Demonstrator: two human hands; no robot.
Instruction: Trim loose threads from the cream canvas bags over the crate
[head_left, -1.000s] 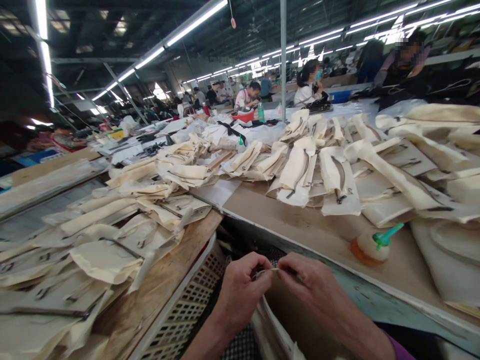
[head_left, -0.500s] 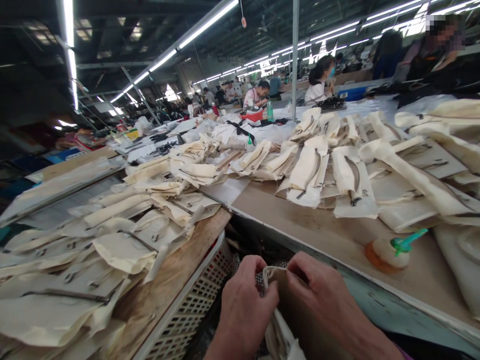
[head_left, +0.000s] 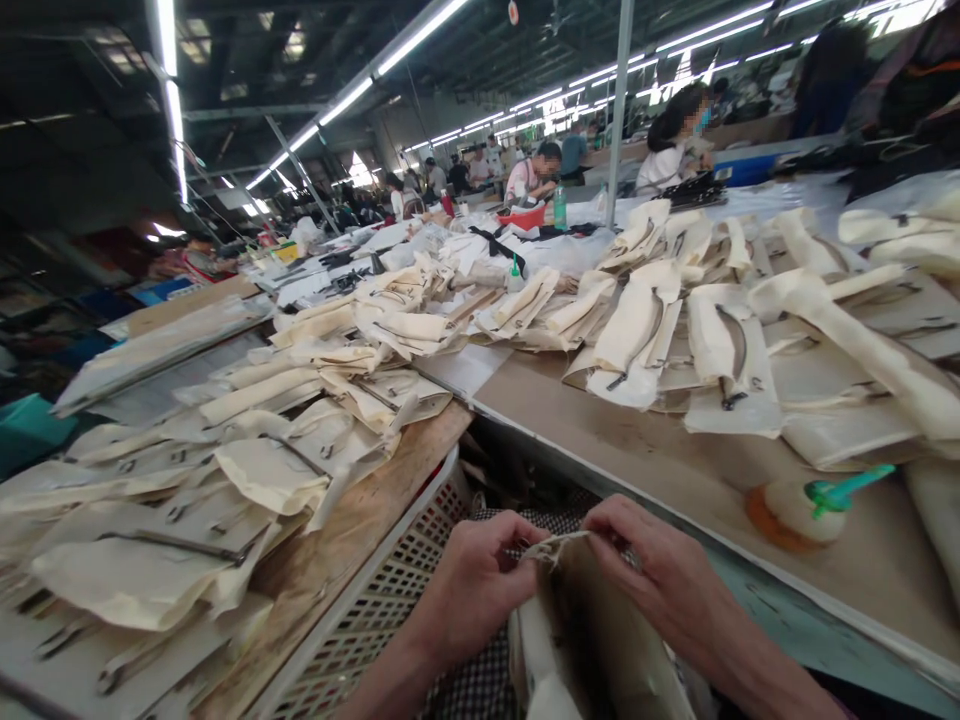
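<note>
Low in the middle of the head view, both hands pinch the top edge of a cream fabric piece (head_left: pixel 551 660), whose darker inner side shows between them. My left hand (head_left: pixel 491 570) grips the edge at its left end, thumb against fingers. My right hand (head_left: pixel 652 560) holds the same edge a short way to the right, fingers curled over it. Loose threads stick up from the edge between the hands. Checked cloth (head_left: pixel 480 680) lies beneath the piece. The lower part of the piece runs out of view.
Piles of cream fabric pieces with dark zippers cover the left table (head_left: pixel 427 450) and the right table (head_left: pixel 540 400). A white plastic basket (head_left: pixel 390 570) stands in the gap at left. A glue bottle with green nozzle (head_left: pixel 802 510) lies at right. Other people work farther back.
Both hands have shifted slightly, and the fabric piece has turned so more of its dark inner side faces me. Threads now show at its edge. The camera view has swung a little left.
</note>
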